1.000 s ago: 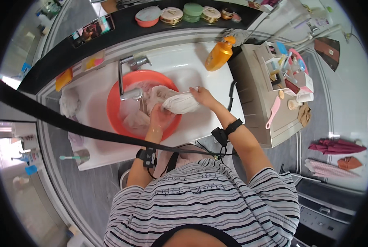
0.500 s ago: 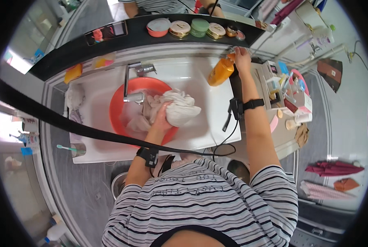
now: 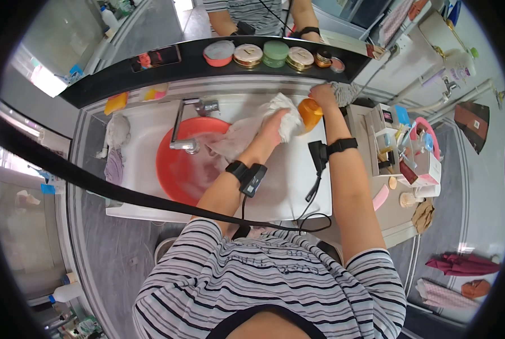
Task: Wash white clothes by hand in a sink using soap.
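My left hand (image 3: 271, 129) is closed round a bunched end of a wet white cloth (image 3: 234, 139), lifted beside an orange bottle (image 3: 309, 115). The rest of the cloth trails left into a red basin (image 3: 163, 168) of cloudy, sudsy water. At the bottle's top, my right hand (image 3: 323, 95) has its fingers curled over the cap or pump, which they hide. The bottle leans, and the raised cloth covers part of its left side. Both stand over the right part of the white sink (image 3: 247, 208).
A chrome faucet (image 3: 186, 146) reaches over the basin. Round cosmetic jars (image 3: 275, 53) line the black shelf (image 3: 190, 56) behind the sink. To the right, an organizer (image 3: 427, 166) holds small items. A black strap (image 3: 105, 182) crosses the view, and a cable (image 3: 320, 225) loops near my waist.
My left hand has moved right and away from me, drawing the cloth from above the basin to the bottle. My right hand remains at the bottle's top. The whole view has shifted slightly.
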`<state>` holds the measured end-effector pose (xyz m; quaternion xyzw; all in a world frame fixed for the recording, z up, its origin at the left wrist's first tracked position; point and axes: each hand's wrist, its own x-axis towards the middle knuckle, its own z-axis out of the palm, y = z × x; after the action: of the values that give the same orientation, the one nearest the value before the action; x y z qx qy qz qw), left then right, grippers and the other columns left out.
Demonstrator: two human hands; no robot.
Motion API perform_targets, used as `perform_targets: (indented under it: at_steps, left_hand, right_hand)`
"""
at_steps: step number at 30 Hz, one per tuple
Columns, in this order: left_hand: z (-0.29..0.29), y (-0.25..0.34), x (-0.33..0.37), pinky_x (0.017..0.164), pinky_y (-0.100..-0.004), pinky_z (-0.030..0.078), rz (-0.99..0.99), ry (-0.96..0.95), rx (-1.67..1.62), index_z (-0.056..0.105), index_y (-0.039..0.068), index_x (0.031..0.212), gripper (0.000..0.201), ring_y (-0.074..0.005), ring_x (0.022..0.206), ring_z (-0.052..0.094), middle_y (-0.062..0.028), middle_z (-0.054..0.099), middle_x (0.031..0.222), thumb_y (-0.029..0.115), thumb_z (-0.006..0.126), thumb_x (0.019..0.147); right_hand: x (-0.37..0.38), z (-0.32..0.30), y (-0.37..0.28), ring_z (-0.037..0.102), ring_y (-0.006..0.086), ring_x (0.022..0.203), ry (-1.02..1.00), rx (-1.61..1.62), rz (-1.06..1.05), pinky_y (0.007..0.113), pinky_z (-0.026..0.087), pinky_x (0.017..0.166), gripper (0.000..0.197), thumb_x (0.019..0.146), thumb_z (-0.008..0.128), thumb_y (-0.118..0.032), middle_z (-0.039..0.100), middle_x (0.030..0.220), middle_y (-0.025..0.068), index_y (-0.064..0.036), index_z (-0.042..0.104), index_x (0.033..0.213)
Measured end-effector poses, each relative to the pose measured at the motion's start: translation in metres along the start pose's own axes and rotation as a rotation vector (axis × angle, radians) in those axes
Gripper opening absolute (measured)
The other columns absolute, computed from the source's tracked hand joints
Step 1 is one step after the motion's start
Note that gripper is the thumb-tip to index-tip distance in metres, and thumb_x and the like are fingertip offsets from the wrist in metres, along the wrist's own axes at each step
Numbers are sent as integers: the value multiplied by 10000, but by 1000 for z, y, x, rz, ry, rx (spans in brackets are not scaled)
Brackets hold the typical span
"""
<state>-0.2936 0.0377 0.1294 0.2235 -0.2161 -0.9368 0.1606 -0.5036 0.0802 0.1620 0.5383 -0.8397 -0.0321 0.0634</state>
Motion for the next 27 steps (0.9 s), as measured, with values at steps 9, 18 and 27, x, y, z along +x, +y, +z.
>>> perform_targets:
  at_steps: [9,18,27]
  left_hand:
    - [32,-10,25,874,-394,472,4,74,-171,574,63,1088,331,-264,977,601,-86,626,1066,302,527,864]
    - [28,-13,30,864,-376,474,-23,14,-190,593,69,1032,258,-235,944,611,-67,644,1008,249,468,897]
    - [10,3,32,917,-391,452,74,-105,-279,562,63,1093,315,-243,1017,583,-75,615,1089,278,409,921]
  right_hand:
    - [8,26,0,627,331,788,214,251,197,426,508,701,186,744,544,-160,648,821,177,-23,669,746]
    - [-8,22,-10,627,313,801,250,141,229,415,518,705,176,767,548,-176,636,795,137,-51,670,786]
    - [-3,16,0,629,290,794,254,181,78,382,513,689,140,708,605,-111,648,855,136,-50,670,817]
